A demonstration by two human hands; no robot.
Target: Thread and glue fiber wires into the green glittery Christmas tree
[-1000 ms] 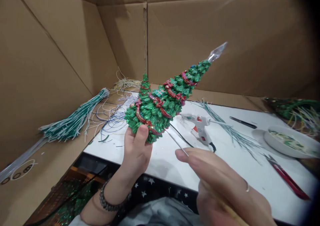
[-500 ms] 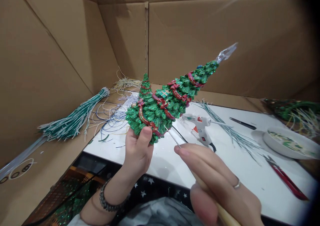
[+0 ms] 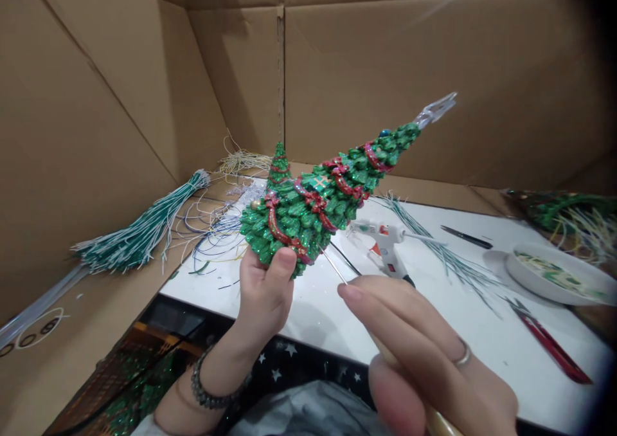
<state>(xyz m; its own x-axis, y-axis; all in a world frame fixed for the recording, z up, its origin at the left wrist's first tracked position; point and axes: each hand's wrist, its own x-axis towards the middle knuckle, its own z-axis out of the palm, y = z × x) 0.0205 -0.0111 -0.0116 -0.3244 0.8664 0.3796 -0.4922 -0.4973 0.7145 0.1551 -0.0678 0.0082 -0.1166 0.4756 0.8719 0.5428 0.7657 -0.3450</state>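
Observation:
My left hand (image 3: pixel 268 281) grips the lower end of a glittery green Christmas tree figurine (image 3: pixel 308 208), thumb pressed on its near side. The figurine is tilted, its tip pointing up and right, with red garlands and a clear plastic piece (image 3: pixel 438 109) at the top. In my right hand (image 3: pixel 414 339) is a thin metal-shafted tool with a pale handle (image 3: pixel 441 423), closed between the fingers. The shaft's point meets the lower right edge of the figurine; whether it pokes in cannot be seen. A second, smaller tree (image 3: pixel 279 163) shows behind the figurine.
A white glue gun (image 3: pixel 390 246) lies on the white table (image 3: pixel 308 320) behind my right hand. To the right are red-handled snippers (image 3: pixel 549 343), a black pen-like tool (image 3: pixel 466 236) and a white bowl (image 3: pixel 554 281) of wire scraps. Green wire bundles (image 3: pixel 144 227) lie left; cardboard walls (image 3: pixel 409 69) surround.
The figurine's tip has dipped slightly. My right hand has shifted a little to the right and down, the tool's point staying at the figurine's edge.

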